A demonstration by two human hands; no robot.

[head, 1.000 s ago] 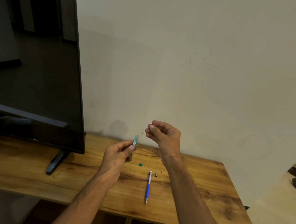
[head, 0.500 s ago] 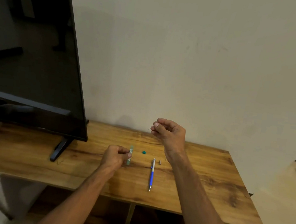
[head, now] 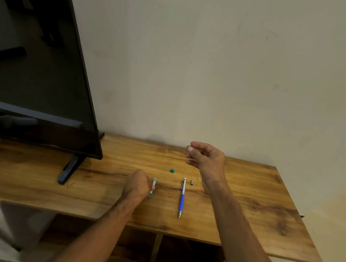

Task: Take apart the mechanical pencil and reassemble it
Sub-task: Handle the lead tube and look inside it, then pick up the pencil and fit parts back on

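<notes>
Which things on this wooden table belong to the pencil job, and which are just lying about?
Job: blue-and-white mechanical pencil; small grey metal tube; tiny white piece; small teal cap; pale green slim case held by left hand.
Lying about: black flat-screen television; wooden table itself.

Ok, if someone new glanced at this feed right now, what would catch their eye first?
The left hand grips a green case low on the wooden table, while the right hand hangs curled above it. Between them lies a blue pencil, a teal bit just beyond; a dark TV fills the left.
</notes>
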